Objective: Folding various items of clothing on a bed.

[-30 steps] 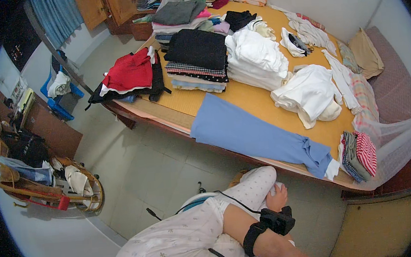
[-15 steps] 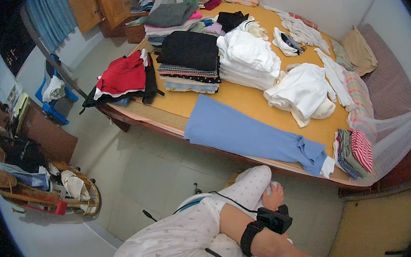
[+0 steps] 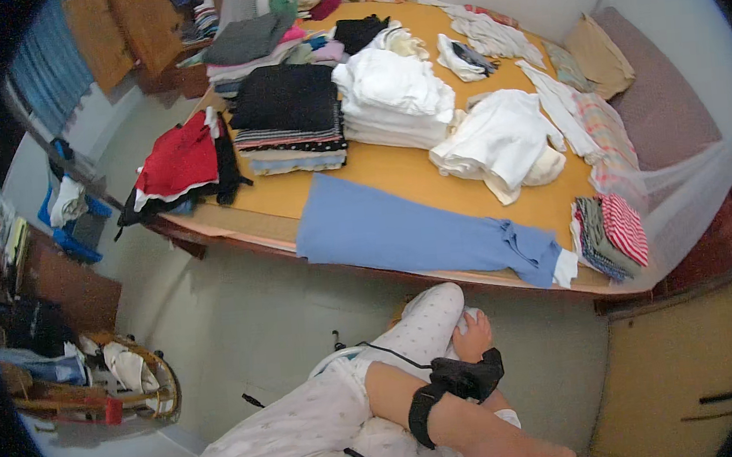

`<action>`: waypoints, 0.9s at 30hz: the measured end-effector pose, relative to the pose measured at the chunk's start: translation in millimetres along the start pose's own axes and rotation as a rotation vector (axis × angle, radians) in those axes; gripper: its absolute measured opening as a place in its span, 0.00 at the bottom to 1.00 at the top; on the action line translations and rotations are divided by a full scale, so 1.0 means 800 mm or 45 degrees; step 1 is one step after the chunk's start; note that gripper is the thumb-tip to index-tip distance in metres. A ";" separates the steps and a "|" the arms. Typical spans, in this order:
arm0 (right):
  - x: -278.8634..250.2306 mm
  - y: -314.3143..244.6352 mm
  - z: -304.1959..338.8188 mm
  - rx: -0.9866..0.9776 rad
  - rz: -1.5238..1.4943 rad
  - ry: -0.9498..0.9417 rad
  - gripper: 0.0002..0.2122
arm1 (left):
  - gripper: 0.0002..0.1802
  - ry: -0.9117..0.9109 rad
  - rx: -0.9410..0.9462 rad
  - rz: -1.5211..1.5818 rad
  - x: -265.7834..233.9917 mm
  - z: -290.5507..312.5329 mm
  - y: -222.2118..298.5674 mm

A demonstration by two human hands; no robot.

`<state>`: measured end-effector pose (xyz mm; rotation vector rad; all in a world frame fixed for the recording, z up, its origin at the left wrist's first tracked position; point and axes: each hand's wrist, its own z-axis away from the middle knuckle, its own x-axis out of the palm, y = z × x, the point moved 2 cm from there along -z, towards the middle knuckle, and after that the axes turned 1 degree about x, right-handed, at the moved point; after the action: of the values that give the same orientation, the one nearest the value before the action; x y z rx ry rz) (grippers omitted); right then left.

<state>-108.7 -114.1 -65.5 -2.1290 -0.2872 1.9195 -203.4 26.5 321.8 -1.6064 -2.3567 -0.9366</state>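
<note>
Along the near edge of a wide, yellow-matted wooden bed (image 3: pixel 404 170), a long blue cloth garment (image 3: pixel 413 230) is spread flat. Nearer, at a knee (image 3: pixel 434 311) in patterned white fabric, the right hand (image 3: pixel 475 338) is rested, fingers slightly bent, apart from the garment; its hold, and that of the left hand (image 3: pixel 512 447) lower down, cannot be told.

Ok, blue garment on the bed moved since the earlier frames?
No: against the bed, the blue garment hasn't shifted; the scene just slid left in view.

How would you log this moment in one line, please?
hands: one by patterned clothing, grasp unclear | blue garment: spread along bed edge | black garment: atop folded stack
</note>
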 end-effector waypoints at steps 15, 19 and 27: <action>0.008 0.001 -0.004 0.046 -0.029 -0.246 0.22 | 0.20 1.579 -1.003 -2.454 -0.136 0.354 -0.033; 0.008 -0.001 -0.003 0.006 -0.011 -0.075 0.19 | 0.36 1.731 -1.271 -2.667 -0.140 0.394 -0.060; 0.007 -0.005 -0.005 0.035 -0.040 -0.121 0.20 | 0.43 1.989 -1.025 -2.287 -0.148 0.411 -0.064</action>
<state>-104.1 -108.8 -69.0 -2.0079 -0.3088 1.9985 -125.1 105.2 -13.3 1.5576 -1.3779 -2.0503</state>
